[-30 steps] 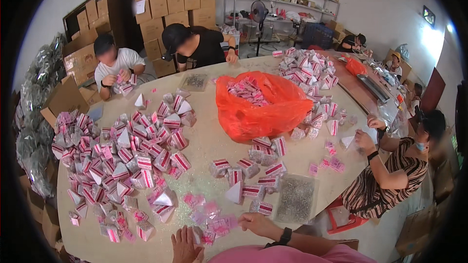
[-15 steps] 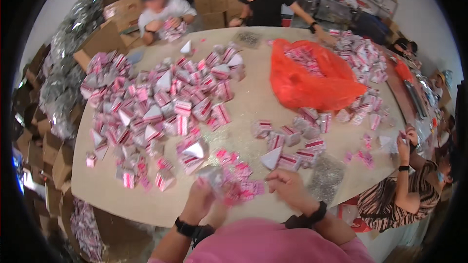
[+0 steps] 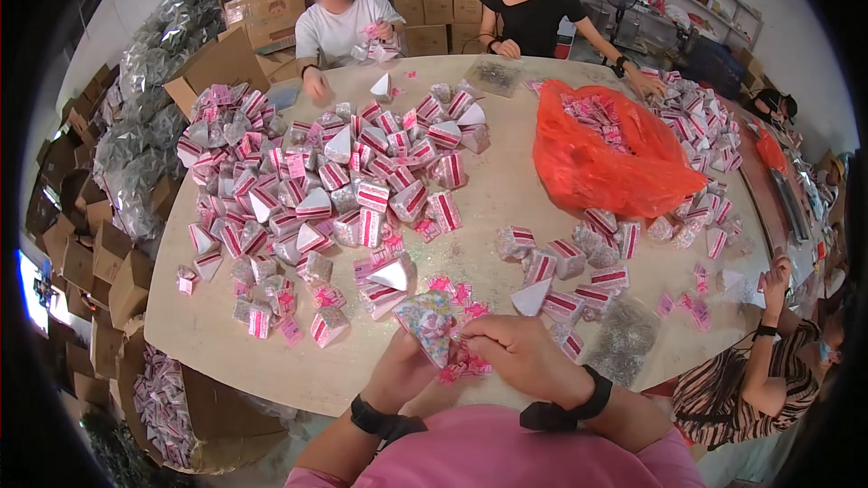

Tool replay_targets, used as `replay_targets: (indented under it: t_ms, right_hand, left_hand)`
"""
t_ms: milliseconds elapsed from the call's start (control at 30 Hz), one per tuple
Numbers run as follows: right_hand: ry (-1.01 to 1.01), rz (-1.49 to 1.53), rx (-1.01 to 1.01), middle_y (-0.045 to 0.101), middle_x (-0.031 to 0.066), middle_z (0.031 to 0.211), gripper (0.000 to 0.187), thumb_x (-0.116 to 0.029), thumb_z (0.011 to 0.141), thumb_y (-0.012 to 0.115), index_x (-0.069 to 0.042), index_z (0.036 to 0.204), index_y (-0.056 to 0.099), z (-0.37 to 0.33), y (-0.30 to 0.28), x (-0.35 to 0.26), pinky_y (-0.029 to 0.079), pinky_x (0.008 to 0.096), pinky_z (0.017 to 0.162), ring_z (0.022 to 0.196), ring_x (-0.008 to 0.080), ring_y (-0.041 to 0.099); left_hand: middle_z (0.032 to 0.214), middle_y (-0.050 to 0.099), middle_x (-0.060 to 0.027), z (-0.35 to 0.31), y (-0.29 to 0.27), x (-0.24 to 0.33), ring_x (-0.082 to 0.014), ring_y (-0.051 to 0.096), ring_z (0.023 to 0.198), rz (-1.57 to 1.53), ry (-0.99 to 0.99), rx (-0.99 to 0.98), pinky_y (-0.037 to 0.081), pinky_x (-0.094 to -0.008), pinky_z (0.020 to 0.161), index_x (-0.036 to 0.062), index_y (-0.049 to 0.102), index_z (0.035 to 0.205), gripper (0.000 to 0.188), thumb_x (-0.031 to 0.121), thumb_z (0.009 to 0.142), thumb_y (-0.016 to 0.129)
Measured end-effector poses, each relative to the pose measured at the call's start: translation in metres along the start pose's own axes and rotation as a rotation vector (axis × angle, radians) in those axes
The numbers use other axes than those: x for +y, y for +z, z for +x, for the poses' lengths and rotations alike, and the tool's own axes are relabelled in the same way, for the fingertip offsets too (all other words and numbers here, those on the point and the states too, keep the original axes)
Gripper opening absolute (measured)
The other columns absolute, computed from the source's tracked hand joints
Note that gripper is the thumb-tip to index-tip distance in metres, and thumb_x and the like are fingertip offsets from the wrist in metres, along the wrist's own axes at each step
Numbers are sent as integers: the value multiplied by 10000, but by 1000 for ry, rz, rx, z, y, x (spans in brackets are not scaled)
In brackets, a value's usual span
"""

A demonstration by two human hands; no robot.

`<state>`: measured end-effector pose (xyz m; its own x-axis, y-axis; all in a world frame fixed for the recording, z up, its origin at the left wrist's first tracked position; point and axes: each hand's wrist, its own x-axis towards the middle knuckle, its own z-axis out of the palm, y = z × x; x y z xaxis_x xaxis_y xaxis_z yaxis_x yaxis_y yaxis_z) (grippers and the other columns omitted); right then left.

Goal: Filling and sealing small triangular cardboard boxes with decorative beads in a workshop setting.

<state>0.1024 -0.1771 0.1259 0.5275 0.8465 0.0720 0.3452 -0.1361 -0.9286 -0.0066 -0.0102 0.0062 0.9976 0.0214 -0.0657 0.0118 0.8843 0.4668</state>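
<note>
Left hand: the left hand (image 3: 404, 369) is cupping a small wedge-shaped gift box (image 3: 425, 323) from the left, fingers curled and pressing against its side.
Right hand: the right hand (image 3: 523, 354) is gripping the same box from the right, fingertips pinching its near edge.
Box location: the wedge-shaped gift box, patterned and pale, is being held just above the near edge of the worktop (image 3: 497, 194), between both hands.
Beside the hands: loose pink bows (image 3: 455, 290) are lying just beyond the box, touching one another.
Left of scene: a large heap of pink-and-white wedge boxes (image 3: 325, 190) is covering the worktop.
Far right: an orange plastic bag (image 3: 601, 158) is lying open with more boxes inside.
Others: two people are sitting at the far side, another at the right.
</note>
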Motion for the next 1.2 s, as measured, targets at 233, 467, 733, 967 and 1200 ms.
replay_targets:
  t_ms: [233, 467, 733, 967, 1200]
  right_hand:
    - [-77, -165, 77, 658, 163, 867, 152, -61, 844, 574, 5, 968, 632, 4, 11, 6, 504, 347, 681, 769, 295, 640]
    - [-91, -213, 97, 656, 169, 853, 143, -61, 837, 571, 2, 948, 637, 6, 12, 8, 503, 360, 654, 751, 312, 637]
    - [-93, -239, 106, 635, 166, 805, 118, -69, 836, 570, -3, 918, 625, 5, 11, 14, 482, 374, 618, 718, 322, 620]
    - [-91, -305, 93, 605, 161, 751, 96, -89, 839, 546, -17, 863, 603, 6, 14, 16, 465, 396, 590, 689, 332, 599]
    - [-105, -430, 52, 597, 147, 778, 101, -120, 802, 509, -39, 834, 559, 2, 16, 33, 474, 427, 613, 724, 332, 605]
  left_hand:
    - [1207, 529, -65, 3, 19, 3, -207, 538, 1088, 55, 26, 97, 448, -371, 919, 61, 386, 1293, 677, 357, 790, 727]
    - [1272, 491, -75, 7, 31, 6, -205, 493, 1183, 130, 67, 48, 403, -363, 1005, 53, 276, 1384, 788, 294, 789, 733]
    - [1284, 487, -48, 8, 33, 5, -205, 510, 1169, 190, 58, 148, 437, -388, 970, 101, 245, 1418, 894, 272, 734, 794]
    - [1227, 523, -49, 5, 24, 0, -194, 537, 1133, 291, 160, 189, 457, -368, 942, 93, 281, 1388, 871, 280, 719, 805]
    - [943, 586, -43, 10, 28, -1, -132, 603, 793, 712, 180, 318, 515, -272, 640, 19, 360, 1311, 575, 100, 816, 641]
